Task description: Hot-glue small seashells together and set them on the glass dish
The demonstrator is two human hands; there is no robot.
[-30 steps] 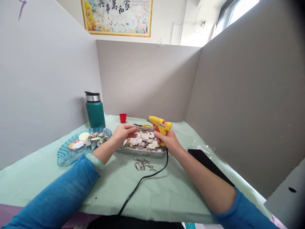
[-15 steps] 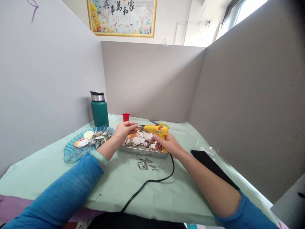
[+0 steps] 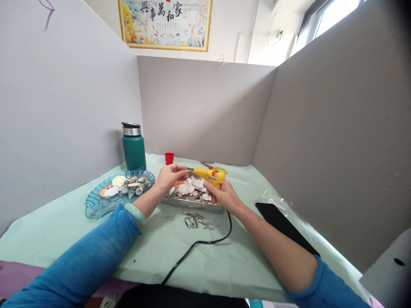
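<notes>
My right hand [image 3: 224,196] is wrapped round the handle of a yellow glue gun [image 3: 208,174], whose nozzle points left. Close to the nozzle, my left hand [image 3: 170,176] has its thumb and fingers pinched together; whatever is between them is too small to make out. Both hands are over the near and side edges of a metal tray [image 3: 192,204] filled with white and orange shells [image 3: 189,187]. In front of the tray lie several small metal pins [image 3: 194,221]. A black cord [image 3: 199,242] runs from the gun to the table's front edge.
On the left, a blue shell-shaped dish [image 3: 96,203] holds shells, with a green bottle [image 3: 134,152] behind it. A red cup [image 3: 169,158] and yellow-handled scissors [image 3: 221,170] stand and lie beyond the tray. A black flat object [image 3: 285,226] and clear plastic bag [image 3: 279,203] are at right.
My right hand and the glue gun have shifted slightly left, and the fingers have closed further round the handle. My left hand stays pinched near the nozzle, moved marginally to the right.
</notes>
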